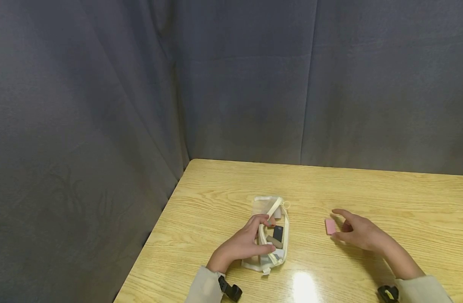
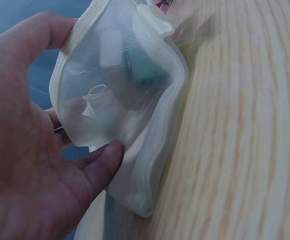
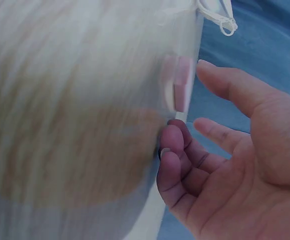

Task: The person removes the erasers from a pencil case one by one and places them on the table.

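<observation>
On the table lies a see-through mesh zip pouch (image 1: pixel 286 242), its zipped mouth spread open. My left hand (image 1: pixel 245 240) grips the pouch's edge, fingers and thumb at the rim of the mouth. Inside show a black block (image 1: pixel 278 232), a grey-brown piece (image 1: pixel 274 242) and several pale pieces. In the left wrist view, the mesh (image 2: pixel 110 65) bulges between finger and thumb, pale shapes showing through. To the right, a small pink eraser-like block (image 1: pixel 330 227) lies on the table. Beside it is my right hand (image 1: pixel 361 232), thumb and forefinger apart, holding nothing; the block (image 3: pixel 183 85) stands near its fingertips.
The wooden table (image 1: pixel 216 181) has its left edge beside a dark grey curtain (image 1: pixel 83 147), and more curtain (image 1: pixel 246 84) hangs behind the far edge. A bright glare spot (image 1: pixel 305 286) lies near the front. Each wrist carries a black strap (image 1: pixel 230 289).
</observation>
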`<action>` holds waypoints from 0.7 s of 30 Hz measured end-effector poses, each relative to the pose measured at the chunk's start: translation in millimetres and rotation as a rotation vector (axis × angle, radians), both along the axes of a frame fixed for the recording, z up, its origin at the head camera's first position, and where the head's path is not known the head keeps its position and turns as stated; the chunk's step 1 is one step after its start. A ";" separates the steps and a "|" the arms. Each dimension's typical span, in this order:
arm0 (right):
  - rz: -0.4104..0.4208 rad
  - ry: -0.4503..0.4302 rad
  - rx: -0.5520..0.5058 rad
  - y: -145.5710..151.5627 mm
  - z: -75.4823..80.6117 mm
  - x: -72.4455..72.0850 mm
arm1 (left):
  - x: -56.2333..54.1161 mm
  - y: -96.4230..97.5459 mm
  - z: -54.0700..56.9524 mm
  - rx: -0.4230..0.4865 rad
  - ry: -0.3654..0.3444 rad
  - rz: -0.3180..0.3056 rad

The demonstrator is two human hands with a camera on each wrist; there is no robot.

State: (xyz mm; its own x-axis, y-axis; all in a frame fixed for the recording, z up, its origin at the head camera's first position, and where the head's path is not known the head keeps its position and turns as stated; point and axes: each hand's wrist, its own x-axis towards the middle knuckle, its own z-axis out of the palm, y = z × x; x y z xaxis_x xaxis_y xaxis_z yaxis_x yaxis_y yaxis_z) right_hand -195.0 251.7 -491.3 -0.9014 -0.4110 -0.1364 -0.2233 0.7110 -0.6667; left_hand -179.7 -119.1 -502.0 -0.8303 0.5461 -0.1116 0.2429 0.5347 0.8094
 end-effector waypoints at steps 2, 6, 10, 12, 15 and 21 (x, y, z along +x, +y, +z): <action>-0.006 0.011 0.001 -1.8 2.9 1.1 | -0.5 -0.2 -0.6 0.017 -0.012 0.007; -0.013 0.047 0.000 -6.9 8.4 2.9 | -1.9 -1.1 -2.9 0.034 -0.013 0.007; -0.011 0.053 -0.014 -13.4 15.3 4.9 | -2.7 -2.1 -4.4 0.036 -0.012 0.004; -0.015 0.042 -0.029 -17.2 19.6 5.9 | -3.1 -2.6 -4.7 0.040 -0.012 0.005; -0.004 0.051 -0.053 -22.9 24.5 8.0 | -3.3 -3.3 -4.1 0.046 -0.013 0.012; 0.003 0.093 -0.053 -33.1 27.5 9.7 | -3.7 -4.0 -5.1 0.072 -0.022 0.019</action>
State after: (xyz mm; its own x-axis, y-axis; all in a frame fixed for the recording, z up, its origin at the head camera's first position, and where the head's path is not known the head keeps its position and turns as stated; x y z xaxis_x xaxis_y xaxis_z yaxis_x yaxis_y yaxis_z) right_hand -185.2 218.6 -463.8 -0.9080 -0.4179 -0.0302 -0.2878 0.6744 -0.6800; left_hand -183.4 -123.1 -507.1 -0.8382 0.5377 -0.0909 0.2149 0.4788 0.8512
